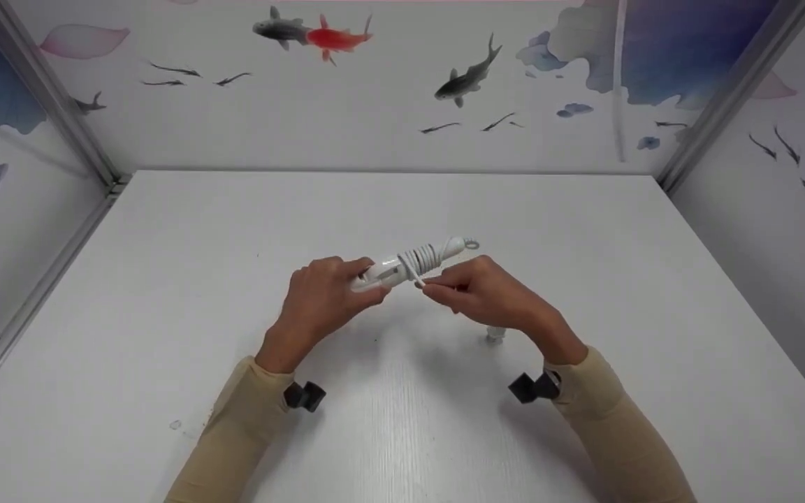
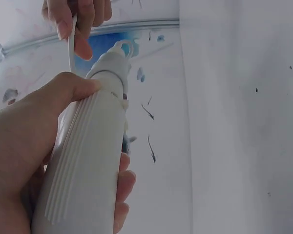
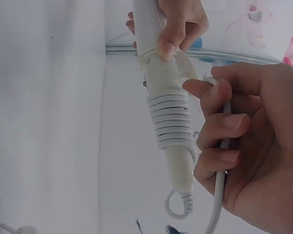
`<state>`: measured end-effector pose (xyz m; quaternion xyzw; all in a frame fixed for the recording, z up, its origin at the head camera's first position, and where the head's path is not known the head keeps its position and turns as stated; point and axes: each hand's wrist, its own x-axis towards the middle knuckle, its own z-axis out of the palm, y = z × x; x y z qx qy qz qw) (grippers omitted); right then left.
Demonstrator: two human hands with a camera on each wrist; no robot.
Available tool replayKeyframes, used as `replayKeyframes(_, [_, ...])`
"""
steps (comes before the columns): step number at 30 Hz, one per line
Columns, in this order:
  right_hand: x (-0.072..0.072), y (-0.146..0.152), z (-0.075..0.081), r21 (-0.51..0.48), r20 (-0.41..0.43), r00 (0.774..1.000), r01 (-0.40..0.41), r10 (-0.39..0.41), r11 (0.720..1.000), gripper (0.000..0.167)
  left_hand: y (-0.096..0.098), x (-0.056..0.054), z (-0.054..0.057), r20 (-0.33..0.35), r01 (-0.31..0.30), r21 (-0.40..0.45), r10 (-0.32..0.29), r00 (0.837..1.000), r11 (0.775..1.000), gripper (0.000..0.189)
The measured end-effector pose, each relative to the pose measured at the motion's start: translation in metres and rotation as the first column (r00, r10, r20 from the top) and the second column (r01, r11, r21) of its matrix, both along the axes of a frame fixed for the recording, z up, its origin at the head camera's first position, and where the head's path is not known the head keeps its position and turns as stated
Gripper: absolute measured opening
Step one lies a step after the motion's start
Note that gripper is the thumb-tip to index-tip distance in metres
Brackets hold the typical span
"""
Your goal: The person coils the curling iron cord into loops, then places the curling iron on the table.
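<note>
A white, tube-shaped corded appliance [image 1: 390, 268] is held tilted above the table, its thick ribbed body [image 2: 88, 161] showing in the left wrist view. My left hand [image 1: 318, 293] grips that body, thumb along one side and fingers wrapped behind. White cord [image 3: 171, 119] circles the narrower end in several close turns. A small loop of cord [image 1: 472, 244] stands out at the tip. My right hand [image 1: 490, 290] pinches the cord's free length beside the turns; in the right wrist view it runs down across the curled fingers [image 3: 219, 158]. The appliance's far end is hidden by my left hand.
A whitish, plug-like piece [image 1: 495, 334] shows below my right wrist, partly covered by it. The white table [image 1: 165, 230] meets printed panels [image 1: 388, 119] with fish at the back and sides. Black wrist cameras [image 1: 534, 387] sit at both cuffs.
</note>
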<state>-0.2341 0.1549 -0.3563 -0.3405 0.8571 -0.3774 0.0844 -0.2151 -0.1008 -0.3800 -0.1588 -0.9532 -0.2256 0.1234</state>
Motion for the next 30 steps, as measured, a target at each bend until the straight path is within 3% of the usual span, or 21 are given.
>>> replayKeyframes(3, [0.000, 0.000, 0.000, 0.031, 0.014, 1.000, 0.003, -0.004, 1.000, 0.022, 0.001, 0.000, 0.002, 0.026, -0.035, 0.068, 0.033, 0.999, 0.997, 0.042])
replayKeyframes(11, [0.000, -0.001, -0.005, 0.197, -0.020, 0.987, 0.158, -0.157, 0.968, 0.030, 0.000, 0.004, 0.009, 0.076, -0.057, 0.242, 0.039, 0.996, 0.969, 0.046])
replayKeyframes(15, [-0.008, 0.000, -0.012, 0.121, 0.101, 0.978, 0.168, -0.181, 0.978, 0.038, -0.003, 0.004, 0.012, 0.111, -0.081, 0.328, 0.047, 0.993, 0.941, 0.046])
replayKeyframes(20, [-0.017, 0.004, -0.018, 0.041, 0.234, 0.960, 0.151, -0.156, 0.988, 0.035, -0.005, 0.003, 0.014, 0.155, -0.078, 0.374, 0.020, 0.988, 0.924, 0.050])
replayKeyframes(23, [-0.023, 0.007, -0.024, 0.048, 0.222, 0.952, 0.207, -0.213, 0.977, 0.039, -0.006, 0.003, 0.015, 0.188, -0.066, 0.407, -0.012, 0.982, 0.911, 0.052])
replayKeyframes(27, [-0.028, 0.007, -0.029, 0.081, 0.201, 0.927, 0.307, -0.317, 0.948, 0.057, -0.007, 0.004, 0.017, 0.235, -0.055, 0.463, -0.063, 0.970, 0.885, 0.054])
replayKeyframes(30, [-0.030, 0.006, -0.031, 0.071, 0.198, 0.926, 0.314, -0.322, 0.947, 0.056, -0.008, 0.003, 0.015, 0.269, -0.048, 0.482, -0.096, 0.958, 0.875, 0.055])
